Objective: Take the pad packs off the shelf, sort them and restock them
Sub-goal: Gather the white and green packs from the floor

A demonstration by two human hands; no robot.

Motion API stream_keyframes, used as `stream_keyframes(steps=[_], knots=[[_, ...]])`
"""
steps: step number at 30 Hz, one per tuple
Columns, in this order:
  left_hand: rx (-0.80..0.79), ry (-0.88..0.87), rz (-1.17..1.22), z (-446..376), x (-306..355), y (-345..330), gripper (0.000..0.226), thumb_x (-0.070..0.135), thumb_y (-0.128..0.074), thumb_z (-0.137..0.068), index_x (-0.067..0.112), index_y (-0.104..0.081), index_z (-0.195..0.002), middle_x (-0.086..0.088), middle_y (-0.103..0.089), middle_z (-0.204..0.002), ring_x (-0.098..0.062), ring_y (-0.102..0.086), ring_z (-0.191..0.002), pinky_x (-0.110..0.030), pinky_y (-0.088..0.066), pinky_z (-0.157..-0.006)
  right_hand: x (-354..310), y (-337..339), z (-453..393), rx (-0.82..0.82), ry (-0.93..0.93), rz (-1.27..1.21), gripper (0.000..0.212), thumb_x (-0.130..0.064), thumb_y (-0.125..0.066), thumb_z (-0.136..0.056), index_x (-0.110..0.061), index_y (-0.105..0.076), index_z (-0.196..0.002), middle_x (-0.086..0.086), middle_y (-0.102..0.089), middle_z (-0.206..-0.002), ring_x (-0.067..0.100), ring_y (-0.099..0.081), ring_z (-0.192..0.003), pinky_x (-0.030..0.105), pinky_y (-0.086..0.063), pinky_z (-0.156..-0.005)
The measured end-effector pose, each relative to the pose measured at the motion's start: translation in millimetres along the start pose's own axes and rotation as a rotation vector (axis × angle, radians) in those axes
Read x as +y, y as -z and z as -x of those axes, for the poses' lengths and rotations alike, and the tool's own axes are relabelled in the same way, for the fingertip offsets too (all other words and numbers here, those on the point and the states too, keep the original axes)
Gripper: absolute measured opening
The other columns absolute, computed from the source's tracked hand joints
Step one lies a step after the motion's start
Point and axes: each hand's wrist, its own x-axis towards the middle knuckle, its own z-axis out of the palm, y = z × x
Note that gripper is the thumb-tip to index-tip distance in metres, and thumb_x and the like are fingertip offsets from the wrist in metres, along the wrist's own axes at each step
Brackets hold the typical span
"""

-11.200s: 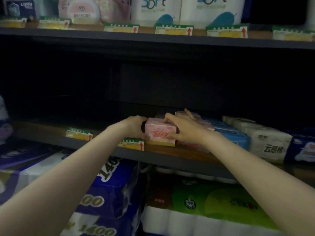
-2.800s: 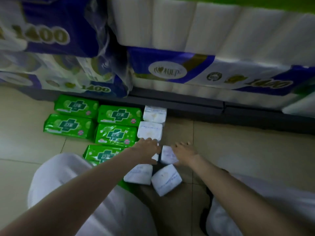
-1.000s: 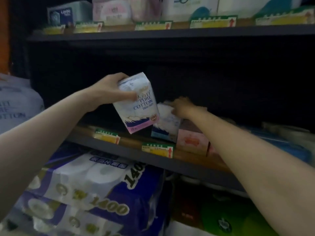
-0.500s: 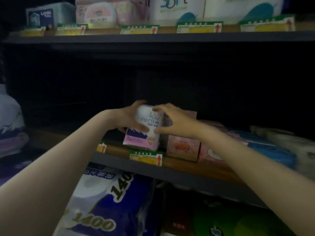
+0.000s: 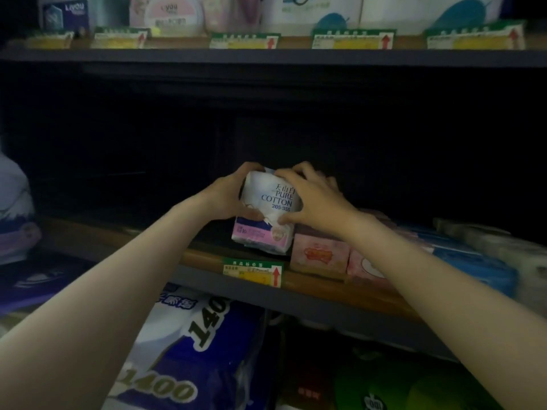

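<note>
Holding white "PURE COTTON" pad pack (image 5: 268,214) upright on middle shelf (image 5: 204,257), both hands on it.

Left hand (image 5: 228,196) wraps the pack's left side, grip clamped on the pack, fingers curled over its top left corner. Right hand (image 5: 313,199) covers the right side and top, grip likewise clamped on the pack, thumb low on the front face. Pack's pink lower band sits at the shelf's wooden front edge; cannot tell whether its base bears fully on the shelf. Just right of it, a pink pack (image 5: 319,254), then another pink pack (image 5: 367,267) and blue packs (image 5: 473,261). Price tag (image 5: 253,269) with red arrow hangs below the held pack. Shelf left of the pack is dark. Tissue rolls marked 1400 (image 5: 183,350) lie on the shelf below.
</note>
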Motion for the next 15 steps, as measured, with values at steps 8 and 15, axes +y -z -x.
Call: stream_keyframes(steps=[8,15], knots=[[-0.045,0.059,-0.010,29.6,-7.5,-20.0,0.083,0.018,-0.078,-0.074,0.027,-0.026,-0.138,0.001,-0.049,-0.119,-0.019,-0.050,-0.109,-0.029,-0.045,-0.085,-12.2,-6.7,14.6,-0.099,0.024,0.134,0.073,-0.037,-0.068,-0.081,-0.037,-0.029,-0.143,-0.001,-0.026,-0.140,0.024,-0.030,-0.128,0.040,-0.022,-0.106],[0.730,-0.297,-0.240,86.2,11.0,-52.4,0.031,0.016,-0.053,-0.078,0.008,-0.053,-0.108,-0.013,-0.052,-0.116,-0.023,-0.044,-0.105,-0.030,-0.032,-0.084,-4.8,0.2,79.6,0.323,0.056,-0.184,0.037,-0.011,-0.057,-0.087,-0.012,-0.054,-0.123,0.008,-0.049,-0.118,0.023,-0.050,-0.110,0.032,-0.039,-0.095]])
